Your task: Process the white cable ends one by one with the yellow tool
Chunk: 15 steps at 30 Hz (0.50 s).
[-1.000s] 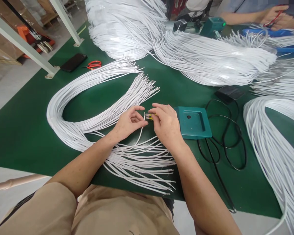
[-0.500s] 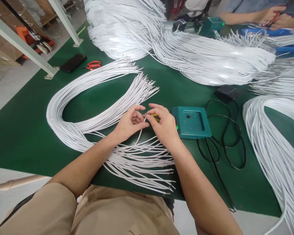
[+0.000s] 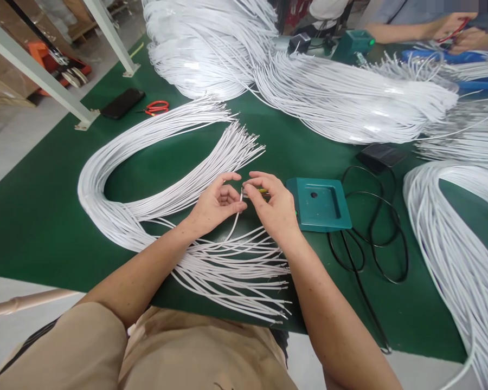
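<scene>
- Pinching white wire [image 3: 236,219] at left hand [image 3: 212,207] thumb, left of teal device [image 3: 344,215].
- Pointing end up-view on steep long axis.
- Gripping yellow tool [image 3: 263,191] in right hand [image 3: 275,209].

Bare fingers, bare wrists: the left hand [image 3: 212,207] is seen uncovered, and the same is shown by the right hand [image 3: 275,209]. Back from the left hand, a bare forearm [image 3: 146,276] is met near the elbow by a beige sleeve [image 3: 81,346], cut short, loosely fitted, softly creased. Back from the right hand, only bare arm [image 3: 329,314] is shown, right down to the edge of view. And between the arms, nearer than either hand, a beige shirt [image 3: 195,352] is spotted, rumpled into folds, marked low down by a small dark squiggle [image 3: 218,385].
</scene>
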### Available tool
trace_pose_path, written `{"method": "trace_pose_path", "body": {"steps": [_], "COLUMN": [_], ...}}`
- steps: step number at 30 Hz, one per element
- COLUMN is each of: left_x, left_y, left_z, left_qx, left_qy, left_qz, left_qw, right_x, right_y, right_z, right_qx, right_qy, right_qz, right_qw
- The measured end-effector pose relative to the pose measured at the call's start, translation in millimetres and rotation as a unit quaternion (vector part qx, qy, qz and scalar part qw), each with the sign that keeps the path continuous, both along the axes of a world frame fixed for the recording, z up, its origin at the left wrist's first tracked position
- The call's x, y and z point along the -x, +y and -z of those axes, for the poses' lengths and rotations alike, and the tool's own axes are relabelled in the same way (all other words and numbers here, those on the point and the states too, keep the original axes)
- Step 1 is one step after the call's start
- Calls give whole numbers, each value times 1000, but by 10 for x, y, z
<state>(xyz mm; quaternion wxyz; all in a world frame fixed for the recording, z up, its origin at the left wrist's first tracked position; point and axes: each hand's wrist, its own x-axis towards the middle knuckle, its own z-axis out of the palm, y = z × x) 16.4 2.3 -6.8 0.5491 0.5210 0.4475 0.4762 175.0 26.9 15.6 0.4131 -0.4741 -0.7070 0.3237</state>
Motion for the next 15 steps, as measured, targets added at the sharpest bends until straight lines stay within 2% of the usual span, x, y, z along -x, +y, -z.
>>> {"method": "trace_pose_path", "body": {"steps": [5,15], "left_x": [-10,-42], "left_y": [-17,-26], "left_z": [11,37], "left_qx": [-11,7], "left_qy": [26,55], "left_qz": [-4,-52], "left_qw": [1000,997], "right_x": [1,-16], "right_y": [-4,11], "right_z": [9,10], "right_qx": [6,18], "right_qy": [-13,-17], "right_qz": [0,-1], "right_qw": [1000,1000]}}
